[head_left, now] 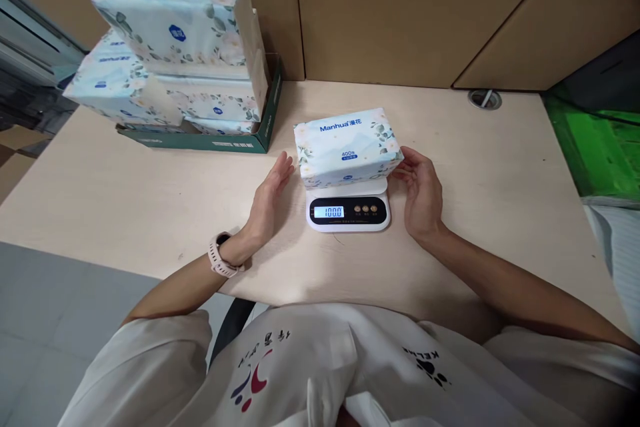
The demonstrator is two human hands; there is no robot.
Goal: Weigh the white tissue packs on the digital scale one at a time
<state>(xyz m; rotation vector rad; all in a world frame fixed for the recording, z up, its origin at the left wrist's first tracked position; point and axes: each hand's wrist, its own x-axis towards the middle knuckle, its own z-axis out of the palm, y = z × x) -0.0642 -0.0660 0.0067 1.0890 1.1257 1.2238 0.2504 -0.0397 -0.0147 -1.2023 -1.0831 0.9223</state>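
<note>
- A tissue pack [347,145] was seen lying on a white kitchen scale [349,210], near the middle of the tabletop [150,200]; display lit, read about 100.0.
- Pack's long axis ran 9-to-3 across the view.
- Left hand [269,197] was held open, fingers together, palm turned toward the pack; pack lay at about 2 o'clock from it, a small gap left, not touching.
- Right hand [423,190] was open and loosely curled; fingertips at the pack's right end, touching or just shy, cannot tell. Pack lay at 10 o'clock from it.
- Right hand was judged nearer to the pack than left.
- Nothing was gripped by either hand.
- More tissue packs [175,47] were stacked in a green tray [235,142] at 10 o'clock, well apart from the scale.
</note>
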